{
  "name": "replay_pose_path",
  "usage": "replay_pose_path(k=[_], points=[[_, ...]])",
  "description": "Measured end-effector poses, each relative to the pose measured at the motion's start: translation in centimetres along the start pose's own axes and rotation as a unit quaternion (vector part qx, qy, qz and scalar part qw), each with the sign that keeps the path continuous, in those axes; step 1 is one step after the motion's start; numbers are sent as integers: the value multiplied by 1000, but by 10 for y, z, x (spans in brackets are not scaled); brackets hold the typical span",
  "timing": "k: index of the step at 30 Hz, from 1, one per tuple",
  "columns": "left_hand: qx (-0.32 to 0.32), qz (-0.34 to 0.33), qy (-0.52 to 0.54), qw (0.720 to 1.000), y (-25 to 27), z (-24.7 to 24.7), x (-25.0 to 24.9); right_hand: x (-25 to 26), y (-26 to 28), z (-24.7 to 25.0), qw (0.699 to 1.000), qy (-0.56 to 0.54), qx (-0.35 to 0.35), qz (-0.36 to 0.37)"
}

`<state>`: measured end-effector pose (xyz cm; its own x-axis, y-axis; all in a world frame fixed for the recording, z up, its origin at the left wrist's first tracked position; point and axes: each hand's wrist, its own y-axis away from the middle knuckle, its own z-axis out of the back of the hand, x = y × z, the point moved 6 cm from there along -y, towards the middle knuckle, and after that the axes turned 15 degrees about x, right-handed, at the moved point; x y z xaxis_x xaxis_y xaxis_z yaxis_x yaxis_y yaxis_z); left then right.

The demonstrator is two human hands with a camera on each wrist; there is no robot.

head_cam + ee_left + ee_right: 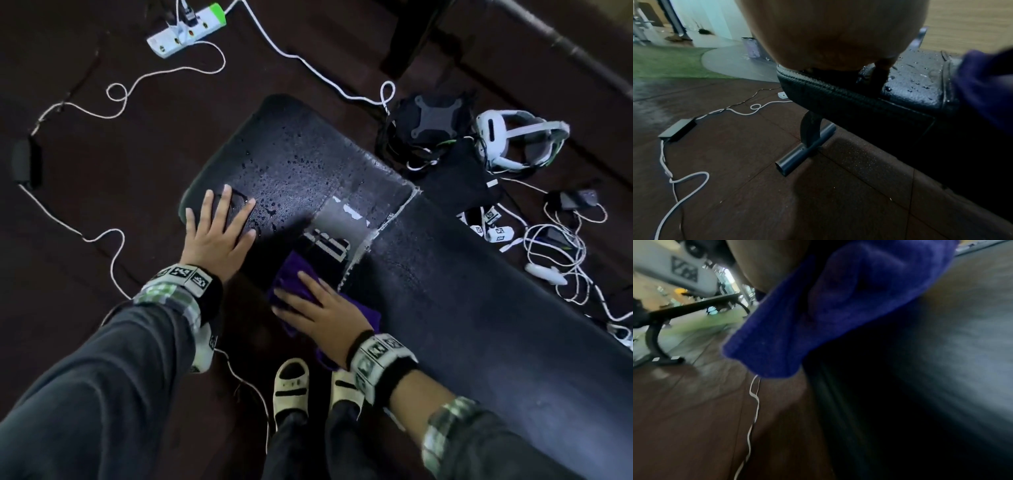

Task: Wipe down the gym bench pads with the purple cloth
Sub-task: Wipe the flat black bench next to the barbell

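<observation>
Mid-wipe: right hand (322, 317) flat, fingers straight, pressing purple cloth (294, 274) at seat pad (291, 154) near edge; droplets left. Left hand (219, 233) splayed, bracing. Long pad (496, 308) looks dry.

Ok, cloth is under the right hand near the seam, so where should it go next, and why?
Probably sweep the purple cloth away from you across the short pad. That pad is beaded with water drops, while the long pad looks dry. The right hand lies flat on the cloth; the left hand braces the short pad's edge.
</observation>
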<state>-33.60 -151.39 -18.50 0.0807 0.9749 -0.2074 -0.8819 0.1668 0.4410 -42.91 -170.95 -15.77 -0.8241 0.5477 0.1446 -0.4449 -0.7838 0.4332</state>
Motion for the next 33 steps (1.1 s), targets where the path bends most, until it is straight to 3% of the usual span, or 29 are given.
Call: replay_pose_path(k=[2, 6, 9, 12, 14, 16, 19, 21, 23, 26, 30, 33], points=[[-18, 10, -3, 1000, -1, 0, 1, -8, 30, -17, 1000, 14, -2, 20], [-36, 24, 21, 999, 2, 0, 0, -58, 57, -35, 995, -37, 3, -95], [-26, 25, 14, 999, 2, -2, 1, -84, 33, -26, 984, -76, 16, -163], [-27, 23, 22, 999, 3, -1, 1, -77, -5, 15, 970, -97, -32, -222], [-25, 27, 43, 998, 3, 0, 1, -57, -23, 31, 972, -93, -59, -206], [-26, 31, 51, 998, 4, 0, 1, -33, -28, 29, 987, -66, -59, -138], [-12, 49, 55, 997, 3, -1, 3, -7, 0, 7, 1000, 2, -11, -1], [-5, 60, 57, 997, 3, -1, 2, -8, 34, -10, 998, 35, 9, 48], [3, 65, 56, 996, 3, 1, 1, -27, 59, -19, 1000, 25, -4, 17], [22, 69, 63, 995, 3, 0, 1, -64, 64, -25, 996, -32, -9, -86], [29, 67, 65, 995, 4, 0, 1, -87, 10, -1, 985, -93, 0, -148], [26, 60, 64, 996, 4, 1, 2, -66, -29, 33, 983, -98, -39, -147]])
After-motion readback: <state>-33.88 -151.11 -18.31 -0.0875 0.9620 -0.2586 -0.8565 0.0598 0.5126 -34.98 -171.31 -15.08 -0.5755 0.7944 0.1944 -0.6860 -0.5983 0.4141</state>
